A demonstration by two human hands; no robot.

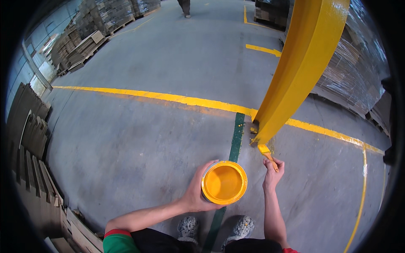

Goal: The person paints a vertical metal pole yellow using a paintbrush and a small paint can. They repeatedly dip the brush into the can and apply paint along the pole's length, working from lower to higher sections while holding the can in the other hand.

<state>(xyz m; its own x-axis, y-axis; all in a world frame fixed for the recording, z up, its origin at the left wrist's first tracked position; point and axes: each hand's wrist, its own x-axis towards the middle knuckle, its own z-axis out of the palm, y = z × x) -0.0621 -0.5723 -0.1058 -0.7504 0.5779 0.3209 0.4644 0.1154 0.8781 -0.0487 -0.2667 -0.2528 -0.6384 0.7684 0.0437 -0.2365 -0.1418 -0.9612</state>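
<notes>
My left hand (196, 188) is wrapped round the side of an open paint can (203, 195), which is tilted so that the yellow paint (223, 182) inside shows. In my right hand (273, 172) is a paintbrush (270, 157) with a wooden handle, its bristles coated in yellow. The bristle end is close to the foot of a yellow steel column (291, 84); whether it touches the column I cannot tell. Yellow spatters dot the floor around the column's base.
A yellow floor line (168, 97) runs past the column, and a green stripe (236, 139) leads from it toward my shoes (242, 226). Wrapped pallet stacks (354, 71) stand behind the column. Flat cardboard (31, 130) lines the left side. Far off, a person's legs (184, 6) show.
</notes>
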